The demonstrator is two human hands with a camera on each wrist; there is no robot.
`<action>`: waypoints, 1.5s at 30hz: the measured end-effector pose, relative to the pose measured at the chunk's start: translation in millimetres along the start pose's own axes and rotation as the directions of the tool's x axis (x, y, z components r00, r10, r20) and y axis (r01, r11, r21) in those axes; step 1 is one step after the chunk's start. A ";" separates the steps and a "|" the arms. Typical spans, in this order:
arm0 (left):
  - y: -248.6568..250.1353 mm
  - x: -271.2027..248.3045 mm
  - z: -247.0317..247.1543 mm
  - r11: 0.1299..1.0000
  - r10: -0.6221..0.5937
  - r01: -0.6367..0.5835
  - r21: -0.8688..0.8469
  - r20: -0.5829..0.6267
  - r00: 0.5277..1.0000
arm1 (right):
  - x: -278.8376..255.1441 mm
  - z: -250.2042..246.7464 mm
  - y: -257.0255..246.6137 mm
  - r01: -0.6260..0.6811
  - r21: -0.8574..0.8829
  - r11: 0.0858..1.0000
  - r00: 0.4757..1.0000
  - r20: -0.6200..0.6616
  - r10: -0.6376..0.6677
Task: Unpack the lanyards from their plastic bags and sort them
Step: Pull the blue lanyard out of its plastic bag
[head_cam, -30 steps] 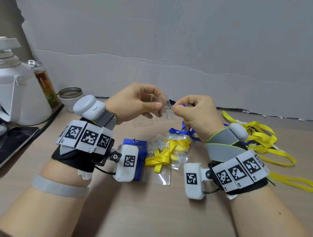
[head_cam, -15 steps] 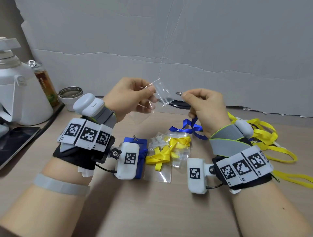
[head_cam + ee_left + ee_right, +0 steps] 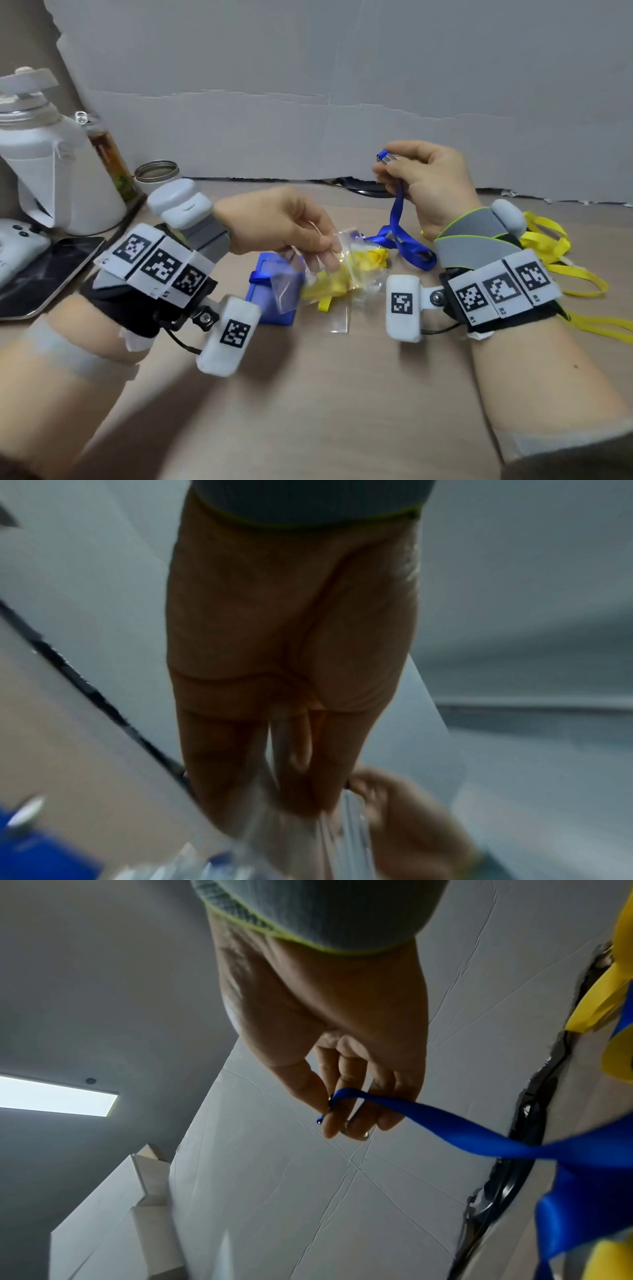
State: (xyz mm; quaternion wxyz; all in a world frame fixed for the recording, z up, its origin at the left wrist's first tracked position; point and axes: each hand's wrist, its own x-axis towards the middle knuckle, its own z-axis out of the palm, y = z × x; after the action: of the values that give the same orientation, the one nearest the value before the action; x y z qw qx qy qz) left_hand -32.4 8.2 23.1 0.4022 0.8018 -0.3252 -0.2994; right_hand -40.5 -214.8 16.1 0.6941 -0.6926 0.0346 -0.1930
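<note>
Right hand [image 3: 430, 181] is raised above the desk [image 3: 342, 394], fingers [image 3: 330, 1123] pinching the metal clip end of the blue lanyard [image 3: 397, 219]; the strap hangs down and its loop rests on the desk just left of the right wrist. Left hand [image 3: 274, 226] is low over the middle of the desk, fingers curled on an empty clear plastic bag [image 3: 291, 284], blurred, above the bagged yellow lanyards [image 3: 346, 274] and a blue card holder [image 3: 270, 301]. Loose yellow lanyards [image 3: 555, 253] lie at the right; white jug [image 3: 58, 164] and tablet [image 3: 44, 274] at the left.
</note>
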 end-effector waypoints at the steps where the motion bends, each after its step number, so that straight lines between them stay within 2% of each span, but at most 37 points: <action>1: -0.5 -1.2 7.9 0.999 -0.026 0.023 0.035 0.099 0.995 | -1.7 1.0 -0.6 -0.001 0.001 1.000 1.000 0.015 0.001; 4: -4.5 -0.2 32.7 0.993 -0.122 0.112 0.048 0.344 0.931 | -5.7 4.6 -2.4 0.001 -0.007 1.000 0.999 0.037 -0.001; 6: -8.5 6.9 47.2 0.987 -0.158 0.144 0.065 0.408 0.899 | -7.3 6.5 -3.2 0.004 -0.018 1.000 0.999 0.046 -0.003; 8: -12.8 13.0 56.3 0.984 -0.173 0.143 0.106 0.387 0.906 | -11.5 9.4 -5.1 0.006 -0.021 1.000 0.998 0.063 -0.005; 13: -15.9 26.4 60.7 0.964 -0.173 0.124 0.237 0.201 0.964 | -14.9 13.5 -7.6 -0.004 0.026 1.000 0.995 0.102 0.002; 17: -15.2 33.5 59.5 0.936 -0.168 0.140 0.324 0.060 0.984 | -14.2 11.0 -10.0 0.012 0.045 0.999 0.993 0.113 -0.017; 21: -5.1 29.1 63.9 0.854 -0.118 0.054 0.518 0.091 0.989 | -11.1 4.3 -11.6 0.030 0.060 0.998 0.995 0.091 -0.035; 23: 2.8 22.0 60.6 0.843 -0.111 0.030 0.537 0.120 0.987 | -10.7 1.8 -13.6 0.042 0.058 0.997 0.995 0.092 -0.047; 25: 13.2 13.2 49.3 0.848 -0.079 0.024 0.529 0.082 0.993 | -13.1 1.8 -17.1 0.056 0.055 0.997 0.992 0.108 -0.062; 27: 23.6 9.1 33.0 0.918 -0.026 0.056 0.392 -0.082 0.996 | -16.3 2.9 -20.2 0.076 0.053 0.996 0.988 0.129 -0.083; 29: 31.5 11.5 18.1 0.997 -0.028 0.049 0.057 -0.323 0.946 | -19.4 5.2 -24.1 0.101 0.054 0.993 0.983 0.151 -0.108; 30: 34.8 15.0 14.1 0.993 -0.067 0.022 -0.117 -0.399 0.915 | -20.8 7.0 -26.1 0.111 0.056 0.992 0.980 0.162 -0.119; 31: 37.9 18.8 13.3 0.969 -0.110 0.003 -0.246 -0.422 0.900 | -21.9 9.3 -27.4 0.118 0.060 0.991 0.977 0.174 -0.126; 33: 41.8 28.8 19.3 0.924 -0.137 -0.019 -0.383 -0.376 0.916 | -22.9 13.9 -26.8 0.120 0.075 0.990 0.972 0.193 -0.132; 35: 43.7 40.6 29.2 0.891 -0.112 -0.074 -0.448 -0.375 0.920 | -21.6 15.8 -22.9 0.123 0.079 0.989 0.973 0.185 -0.136; 38: 45.3 51.2 36.7 0.835 -0.128 -0.159 -0.527 -0.466 0.875 | -16.4 13.1 -16.7 0.132 -0.005 0.991 0.981 0.144 -0.130; 42: 39.9 59.9 36.7 0.750 -0.163 -0.175 -0.638 -0.435 0.886 | -11.2 9.7 -11.1 0.121 -0.102 0.987 0.987 0.122 -0.108; 45: 37.0 64.9 39.0 0.733 -0.187 -0.202 -0.650 -0.478 0.859 | -11.4 10.2 -9.2 0.129 -0.129 0.983 0.986 0.119 -0.113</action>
State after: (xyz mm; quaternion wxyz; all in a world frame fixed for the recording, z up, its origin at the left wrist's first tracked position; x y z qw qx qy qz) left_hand -32.1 -76.1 20.5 0.7397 0.6462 -0.0771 -0.1710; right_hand -49.8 -201.3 23.0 0.6330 -0.7489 -0.0332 -0.1932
